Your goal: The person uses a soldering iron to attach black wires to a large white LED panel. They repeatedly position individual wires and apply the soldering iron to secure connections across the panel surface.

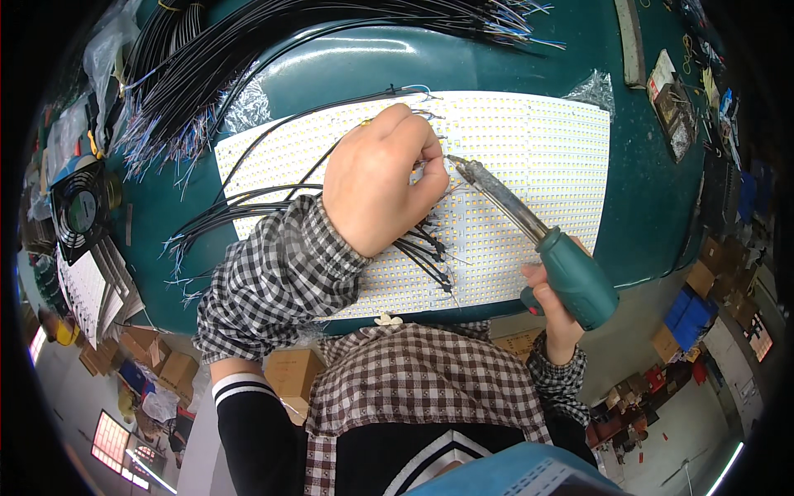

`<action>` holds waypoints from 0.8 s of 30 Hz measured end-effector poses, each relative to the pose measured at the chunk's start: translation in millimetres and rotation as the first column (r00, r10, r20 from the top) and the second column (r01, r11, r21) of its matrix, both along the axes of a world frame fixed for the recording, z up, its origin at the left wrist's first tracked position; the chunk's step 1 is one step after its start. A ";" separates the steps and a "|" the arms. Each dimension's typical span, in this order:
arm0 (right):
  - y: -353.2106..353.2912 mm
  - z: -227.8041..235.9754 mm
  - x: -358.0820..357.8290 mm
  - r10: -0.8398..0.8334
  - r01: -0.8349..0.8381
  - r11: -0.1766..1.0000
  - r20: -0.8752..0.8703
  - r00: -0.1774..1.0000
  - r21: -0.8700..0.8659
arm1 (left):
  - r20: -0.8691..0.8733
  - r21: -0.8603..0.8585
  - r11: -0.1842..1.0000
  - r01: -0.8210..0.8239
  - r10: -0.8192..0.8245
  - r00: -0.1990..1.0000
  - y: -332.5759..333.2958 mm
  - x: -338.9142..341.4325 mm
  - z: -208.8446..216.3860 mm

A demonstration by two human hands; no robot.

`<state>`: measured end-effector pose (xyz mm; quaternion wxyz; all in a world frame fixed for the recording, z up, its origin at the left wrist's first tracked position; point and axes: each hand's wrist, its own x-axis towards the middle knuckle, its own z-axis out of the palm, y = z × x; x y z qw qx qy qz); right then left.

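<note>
A white LED panel [538, 157] with rows of small yellow chips lies on the green table. Above its middle, my left hand [376, 178] is closed in a pinch on a black cable [310, 172], whose end is mostly hidden by the fingers. My right hand [558, 318] grips the green handle of a soldering iron [579, 277]. The iron slants up and left, its tip close to my left fingertips, over the panel's middle seam. Several more black cables [426, 260] with thin wire ends lie across the panel's left half, below and above my left hand.
A thick bundle of black cables [240, 50] with blue and white wire ends spans the table's far left. At the left edge stand a black fan [80, 208] and stacked white panels [101, 285]. A small worn box [672, 106] sits at the far right.
</note>
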<state>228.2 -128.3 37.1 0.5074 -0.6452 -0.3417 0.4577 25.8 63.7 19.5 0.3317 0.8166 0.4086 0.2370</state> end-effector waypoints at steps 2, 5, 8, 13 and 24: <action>-0.4 1.8 -2.1 -0.033 0.032 0.999 -0.030 0.999 -0.015 | 0.000 -0.001 1.000 -0.004 0.004 1.000 -0.1 -0.1 -0.2; -1.5 -5.9 10.8 0.099 -0.111 0.990 0.129 0.987 0.089 | -0.004 0.015 1.000 0.000 0.000 1.000 0.4 -0.5 -0.7; -1.4 -3.3 7.9 0.038 -0.043 0.998 0.106 0.994 0.041 | -0.012 0.009 1.000 -0.004 0.004 1.000 0.0 -0.5 -0.7; 1.7 3.7 1.8 -0.045 0.045 0.999 0.003 0.999 -0.018 | 0.018 0.012 1.000 0.003 -0.003 1.000 -1.4 -0.5 -2.4; -2.6 -2.0 4.5 -0.064 0.052 0.993 0.110 0.992 0.105 | -0.022 -0.239 0.967 0.092 -0.100 0.995 -25.3 -18.0 31.0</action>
